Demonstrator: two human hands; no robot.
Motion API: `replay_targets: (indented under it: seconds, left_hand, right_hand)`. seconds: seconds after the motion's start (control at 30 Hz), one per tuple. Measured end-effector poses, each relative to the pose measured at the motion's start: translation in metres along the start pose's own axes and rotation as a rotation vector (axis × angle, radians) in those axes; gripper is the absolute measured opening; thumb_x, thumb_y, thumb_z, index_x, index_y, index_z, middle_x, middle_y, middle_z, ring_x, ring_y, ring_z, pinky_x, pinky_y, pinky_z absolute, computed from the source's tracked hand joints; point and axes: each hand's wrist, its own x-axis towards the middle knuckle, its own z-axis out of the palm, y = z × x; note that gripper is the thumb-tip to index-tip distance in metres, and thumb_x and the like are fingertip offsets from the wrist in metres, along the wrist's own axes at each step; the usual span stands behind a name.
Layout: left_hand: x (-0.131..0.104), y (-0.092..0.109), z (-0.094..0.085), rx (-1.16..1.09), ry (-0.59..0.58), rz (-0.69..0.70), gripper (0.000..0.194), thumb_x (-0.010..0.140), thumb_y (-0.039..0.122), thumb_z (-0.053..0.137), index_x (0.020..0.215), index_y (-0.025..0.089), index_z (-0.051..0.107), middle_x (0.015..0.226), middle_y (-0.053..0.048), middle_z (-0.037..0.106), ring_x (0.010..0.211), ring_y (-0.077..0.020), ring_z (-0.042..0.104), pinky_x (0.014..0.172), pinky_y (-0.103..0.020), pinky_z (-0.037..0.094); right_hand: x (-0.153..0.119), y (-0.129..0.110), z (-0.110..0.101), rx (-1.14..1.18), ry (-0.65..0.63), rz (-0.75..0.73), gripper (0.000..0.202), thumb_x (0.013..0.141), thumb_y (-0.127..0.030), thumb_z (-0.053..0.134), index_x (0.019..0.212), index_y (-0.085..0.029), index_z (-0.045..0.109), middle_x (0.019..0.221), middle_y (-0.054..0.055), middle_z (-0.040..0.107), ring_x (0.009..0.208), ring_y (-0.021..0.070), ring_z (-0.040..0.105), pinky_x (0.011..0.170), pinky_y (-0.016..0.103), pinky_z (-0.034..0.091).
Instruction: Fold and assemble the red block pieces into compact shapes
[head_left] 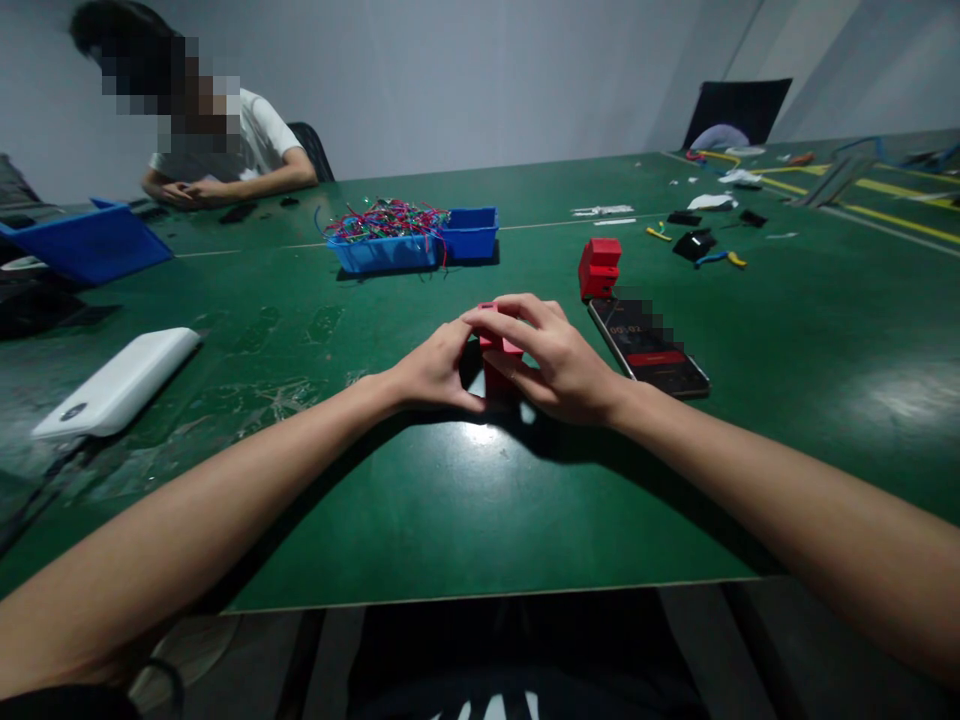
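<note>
Between my two hands, a red block-like part (501, 345) stands upright on the green table (480, 520). My left hand (439, 368) has its fingers round the left and far side of this part, with the thumb low beside it. From the right, my right hand (555, 355) grips it, fingers over its top and thumb against its near face. A second red part (600, 268) of similar look stands beyond my right hand, touching or close to the top end of a phone (652, 350) that lies with its screen lit.
Far centre holds a light blue bin (386, 255) of coloured wires and a darker blue bin (472, 235). A white power bank (120, 385) with a cable lies left. Pliers (721, 259) and scraps lie far right. A person (225, 150) sits across the table.
</note>
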Motion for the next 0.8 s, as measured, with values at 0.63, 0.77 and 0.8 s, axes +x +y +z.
replay_targets:
  seconds: [0.63,0.77,0.8]
  left_hand:
    - [-0.001,0.006,-0.002,0.104,-0.017,-0.004,0.090,0.062,0.044,0.084,0.136,0.015,0.043,0.126,-0.017,0.062,0.115,-0.0335,0.063,0.099,-0.046,0.050]
    - [-0.002,0.011,-0.004,0.085,-0.035,-0.044,0.091,0.063,0.044,0.084,0.139,0.015,0.043,0.129,-0.017,0.062,0.120,-0.0336,0.061,0.105,-0.048,0.048]
    - [-0.002,0.011,-0.004,0.076,-0.035,-0.046,0.091,0.063,0.044,0.084,0.139,0.015,0.043,0.129,-0.017,0.062,0.121,-0.0339,0.060,0.106,-0.048,0.047]
  right_hand:
    - [-0.002,0.003,-0.004,0.121,0.140,0.013,0.079,0.095,-0.057,0.049,0.160,-0.029,0.015,0.162,0.014,0.033,0.146,0.0352,0.038,0.110,0.058,0.042]
    - [0.001,-0.006,-0.012,0.092,0.279,0.098,0.079,0.093,-0.068,0.042,0.159,-0.032,0.020,0.163,0.009,0.033,0.152,0.0369,0.027,0.112,0.062,0.037]
    - [0.001,-0.007,-0.014,0.084,0.297,0.116,0.076,0.093,-0.068,0.041,0.158,-0.032,0.024,0.163,0.009,0.033,0.154,0.0361,0.024,0.113,0.062,0.037]
